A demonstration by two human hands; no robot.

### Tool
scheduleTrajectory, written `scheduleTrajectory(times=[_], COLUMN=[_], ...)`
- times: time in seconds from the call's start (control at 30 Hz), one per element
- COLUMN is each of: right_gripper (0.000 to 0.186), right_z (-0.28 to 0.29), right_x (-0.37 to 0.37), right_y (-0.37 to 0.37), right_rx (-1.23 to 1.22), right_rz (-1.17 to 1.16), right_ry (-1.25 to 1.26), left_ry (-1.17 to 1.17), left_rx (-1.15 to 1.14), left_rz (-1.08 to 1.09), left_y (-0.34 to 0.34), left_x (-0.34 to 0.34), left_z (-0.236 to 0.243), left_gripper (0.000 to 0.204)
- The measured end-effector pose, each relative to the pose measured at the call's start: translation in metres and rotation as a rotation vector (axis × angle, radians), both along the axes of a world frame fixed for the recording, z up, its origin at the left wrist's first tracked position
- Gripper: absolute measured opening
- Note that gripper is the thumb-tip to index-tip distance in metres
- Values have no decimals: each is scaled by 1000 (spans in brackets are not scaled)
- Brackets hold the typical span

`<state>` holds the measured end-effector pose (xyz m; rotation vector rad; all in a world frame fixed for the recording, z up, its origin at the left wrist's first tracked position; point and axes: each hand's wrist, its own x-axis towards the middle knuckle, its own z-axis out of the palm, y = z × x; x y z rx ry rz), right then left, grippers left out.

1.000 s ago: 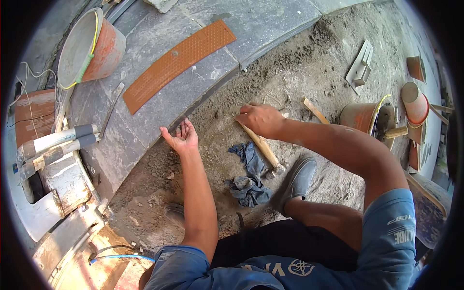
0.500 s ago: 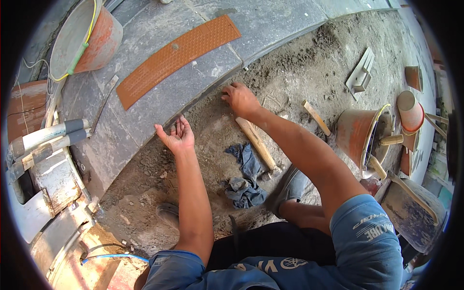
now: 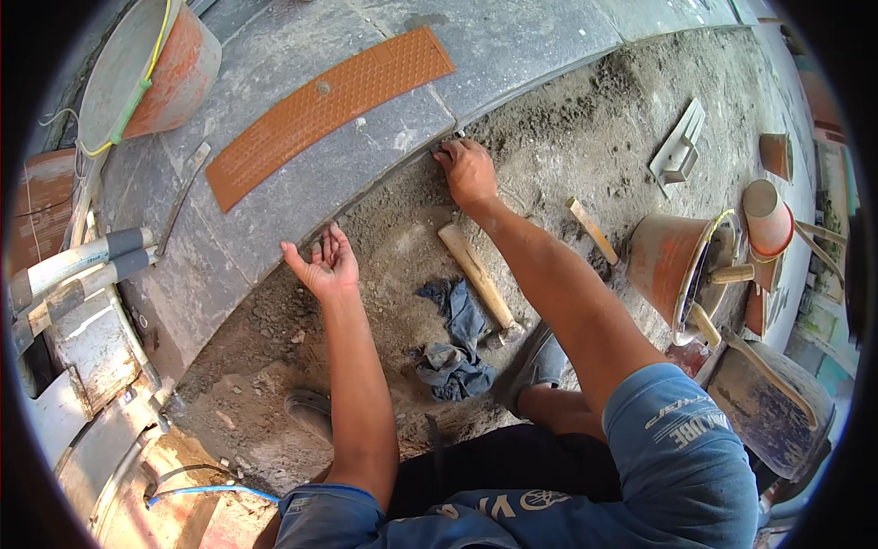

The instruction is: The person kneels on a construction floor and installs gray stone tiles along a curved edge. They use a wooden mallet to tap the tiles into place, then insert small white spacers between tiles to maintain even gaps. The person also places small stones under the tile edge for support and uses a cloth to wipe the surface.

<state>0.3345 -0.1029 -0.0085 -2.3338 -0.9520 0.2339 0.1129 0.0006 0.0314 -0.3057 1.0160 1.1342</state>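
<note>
My left hand (image 3: 326, 265) is open, palm up with bent fingers apart, against the edge of the grey slab (image 3: 238, 229). My right hand (image 3: 466, 174) is farther along that edge, fingers curled down at the dirt beside a small pale bit; what they hold is too small to make out. A wooden-handled hammer (image 3: 476, 273) lies between my arms on the grey dirt (image 3: 549, 137), with a crumpled dark blue cloth (image 3: 457, 366) beside it. An orange textured strip (image 3: 302, 123) lies on the slab above my hands.
Buckets stand at upper left (image 3: 160, 82) and right (image 3: 663, 265), with a cup-like container (image 3: 764, 215) beyond. A metal float (image 3: 677, 146) and wooden stick (image 3: 593, 229) lie in the dirt. Pipes (image 3: 87, 265) crowd the left. My shoes are below, a blade tool (image 3: 759, 393) lower right.
My right hand has left the hammer handle and moved up to the slab's edge. My left hand has shifted slightly left in the picture, still palm up.
</note>
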Motion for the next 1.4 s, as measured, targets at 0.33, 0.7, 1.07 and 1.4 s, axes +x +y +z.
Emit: scheduleTrajectory(times=[0.33, 0.7, 1.07, 1.4], right_gripper=[23, 16, 18, 22], right_z=[-1, -7, -4, 24], right_x=[-6, 0, 2, 14], right_y=[10, 5, 5, -26], right_rx=[-76, 3, 29, 109], right_rz=[-49, -37, -51, 31], right_ry=[-46, 28, 68, 25], left_ry=[3, -32, -32, 30], left_rx=[4, 5, -9, 15], left_rz=[5, 13, 32, -24], left_y=[1, 4, 1, -1], left_x=[0, -6, -3, -1], left_z=[0, -8, -2, 9], left_gripper=[112, 98, 105, 118])
